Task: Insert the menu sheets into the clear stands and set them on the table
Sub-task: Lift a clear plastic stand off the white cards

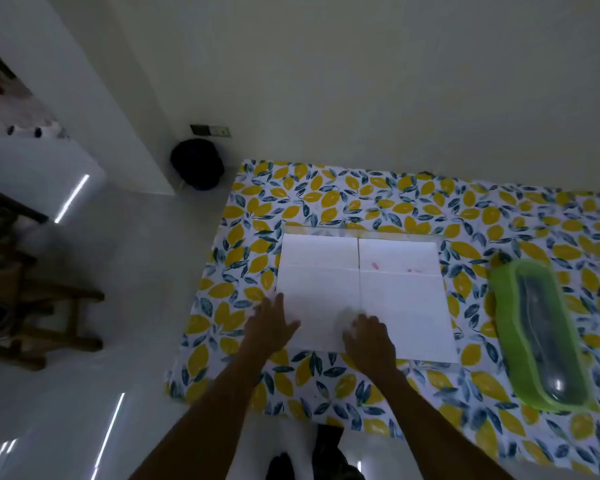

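White menu sheets (361,285) lie flat in a two-by-two block on the lemon-print tablecloth (326,199); the far right sheet has faint pink marks. A clear stand edge (361,233) shows along the far side of the sheets, hard to make out. My left hand (269,327) rests with fingers spread on the near left sheet's left edge. My right hand (369,341) lies on the near edge of the sheets near the middle seam, fingers bent down onto the paper. Neither hand has lifted anything.
A green-rimmed clear container (541,334) lies on the table to the right of the sheets. A dark round object (197,164) sits on the floor by the wall corner. A wooden chair (32,306) stands at the left. White glossy floor lies left of the table.
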`<state>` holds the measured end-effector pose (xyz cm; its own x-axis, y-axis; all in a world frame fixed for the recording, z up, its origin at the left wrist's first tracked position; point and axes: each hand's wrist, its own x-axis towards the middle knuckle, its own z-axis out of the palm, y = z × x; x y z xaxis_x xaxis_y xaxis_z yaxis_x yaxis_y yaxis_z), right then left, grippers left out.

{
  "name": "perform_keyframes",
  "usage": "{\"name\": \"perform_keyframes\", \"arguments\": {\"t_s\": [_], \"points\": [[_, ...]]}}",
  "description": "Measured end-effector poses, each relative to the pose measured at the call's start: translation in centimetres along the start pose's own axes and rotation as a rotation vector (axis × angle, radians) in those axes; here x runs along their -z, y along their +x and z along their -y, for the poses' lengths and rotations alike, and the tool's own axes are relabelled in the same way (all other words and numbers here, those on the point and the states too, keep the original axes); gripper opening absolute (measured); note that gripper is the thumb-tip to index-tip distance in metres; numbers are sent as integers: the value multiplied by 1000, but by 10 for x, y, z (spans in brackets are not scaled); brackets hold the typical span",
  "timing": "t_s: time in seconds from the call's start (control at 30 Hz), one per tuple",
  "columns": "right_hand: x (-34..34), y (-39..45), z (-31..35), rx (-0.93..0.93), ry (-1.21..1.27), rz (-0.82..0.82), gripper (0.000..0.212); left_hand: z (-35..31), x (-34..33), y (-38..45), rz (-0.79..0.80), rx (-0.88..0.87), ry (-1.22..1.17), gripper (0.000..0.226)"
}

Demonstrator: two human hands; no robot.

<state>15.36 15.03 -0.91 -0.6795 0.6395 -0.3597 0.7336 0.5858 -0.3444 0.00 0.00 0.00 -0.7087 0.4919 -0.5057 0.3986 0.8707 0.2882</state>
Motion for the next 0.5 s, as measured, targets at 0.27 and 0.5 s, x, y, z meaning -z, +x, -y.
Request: {"name": "perform_keyframes", "arguments": {"t_s": [0.27, 0.5], "points": [[-27, -9, 8, -130, 87, -137, 19, -2, -18, 12, -136, 154, -311, 74], [-51, -3, 17, -145, -6, -94, 37, 17, -12, 32, -81, 240, -649, 55]]}}
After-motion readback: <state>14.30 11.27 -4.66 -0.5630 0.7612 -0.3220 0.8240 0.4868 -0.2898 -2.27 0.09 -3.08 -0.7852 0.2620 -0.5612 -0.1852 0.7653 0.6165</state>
